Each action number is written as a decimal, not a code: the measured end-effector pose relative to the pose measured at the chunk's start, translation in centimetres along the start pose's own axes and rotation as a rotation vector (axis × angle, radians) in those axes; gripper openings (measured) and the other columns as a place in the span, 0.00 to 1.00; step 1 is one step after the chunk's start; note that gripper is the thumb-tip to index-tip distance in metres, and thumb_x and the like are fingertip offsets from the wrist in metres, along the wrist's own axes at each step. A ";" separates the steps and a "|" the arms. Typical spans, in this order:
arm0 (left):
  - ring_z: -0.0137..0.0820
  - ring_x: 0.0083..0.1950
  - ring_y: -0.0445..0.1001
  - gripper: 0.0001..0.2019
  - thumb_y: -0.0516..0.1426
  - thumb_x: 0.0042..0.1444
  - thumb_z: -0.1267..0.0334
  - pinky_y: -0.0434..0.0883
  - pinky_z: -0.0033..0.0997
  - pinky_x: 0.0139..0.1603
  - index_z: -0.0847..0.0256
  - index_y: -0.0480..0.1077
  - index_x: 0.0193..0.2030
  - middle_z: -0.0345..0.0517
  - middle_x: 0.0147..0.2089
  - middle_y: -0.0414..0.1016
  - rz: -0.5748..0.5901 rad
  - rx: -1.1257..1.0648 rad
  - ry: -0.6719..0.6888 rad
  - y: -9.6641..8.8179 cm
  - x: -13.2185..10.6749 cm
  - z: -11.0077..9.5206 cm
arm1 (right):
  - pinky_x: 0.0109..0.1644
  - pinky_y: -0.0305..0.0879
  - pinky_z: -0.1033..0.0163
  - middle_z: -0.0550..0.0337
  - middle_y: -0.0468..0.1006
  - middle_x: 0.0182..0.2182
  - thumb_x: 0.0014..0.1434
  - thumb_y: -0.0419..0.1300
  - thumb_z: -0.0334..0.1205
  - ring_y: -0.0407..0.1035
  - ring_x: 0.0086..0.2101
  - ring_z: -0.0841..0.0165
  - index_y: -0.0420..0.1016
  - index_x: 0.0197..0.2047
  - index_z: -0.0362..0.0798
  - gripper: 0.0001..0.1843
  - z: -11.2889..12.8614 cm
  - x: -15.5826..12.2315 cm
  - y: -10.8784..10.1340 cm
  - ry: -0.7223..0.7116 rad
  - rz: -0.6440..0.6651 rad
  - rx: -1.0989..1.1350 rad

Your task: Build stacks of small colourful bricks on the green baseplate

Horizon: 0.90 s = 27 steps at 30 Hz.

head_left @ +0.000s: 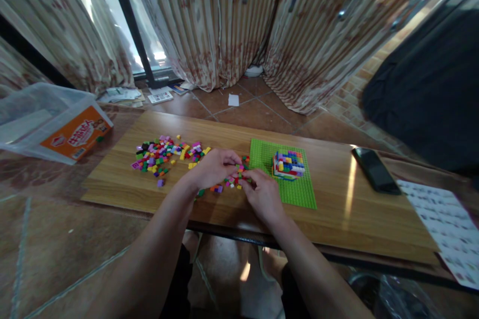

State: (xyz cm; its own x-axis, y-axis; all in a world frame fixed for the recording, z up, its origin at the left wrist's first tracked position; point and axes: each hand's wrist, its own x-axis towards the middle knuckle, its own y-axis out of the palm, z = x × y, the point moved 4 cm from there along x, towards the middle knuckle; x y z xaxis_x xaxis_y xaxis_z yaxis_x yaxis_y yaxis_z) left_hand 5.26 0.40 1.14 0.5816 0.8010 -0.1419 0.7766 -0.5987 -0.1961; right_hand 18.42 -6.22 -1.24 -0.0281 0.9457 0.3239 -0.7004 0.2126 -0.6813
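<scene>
Over a small group of loose building bricks my left hand is bent inward, its thumb and fingers closed at a small pink brick. My right hand meets it from the other side, thumb and forefinger drawn together. What lies between the right fingertips is too small to make out. Just right of my hands, a green baseplate lies on the wooden board. On it stands a boxy multicoloured brick structure, touched by neither hand.
A larger scatter of mixed bricks spreads over the left of the wooden board. Beyond it stands a clear plastic bin with an orange label. A black phone and a printed sheet lie at the right.
</scene>
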 end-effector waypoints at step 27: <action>0.25 0.25 0.69 0.05 0.59 0.44 0.69 0.65 0.22 0.26 0.66 0.71 0.30 0.40 0.24 0.74 -0.036 0.024 0.001 -0.6 0.0 0.2 | 0.30 0.68 0.62 0.59 0.78 0.25 0.51 0.63 0.45 0.69 0.24 0.69 0.76 0.32 0.46 0.11 -2.6 0.3 -1.3 0.371 -0.174 0.595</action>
State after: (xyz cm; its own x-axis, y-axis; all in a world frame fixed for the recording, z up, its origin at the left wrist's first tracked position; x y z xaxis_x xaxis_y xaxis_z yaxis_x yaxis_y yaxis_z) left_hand 4.81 0.76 1.04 0.5536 0.8220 -0.1337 0.7909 -0.5692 -0.2248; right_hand 21.15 -5.58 -1.95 0.2891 0.9540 0.0791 -0.9455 0.2976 -0.1326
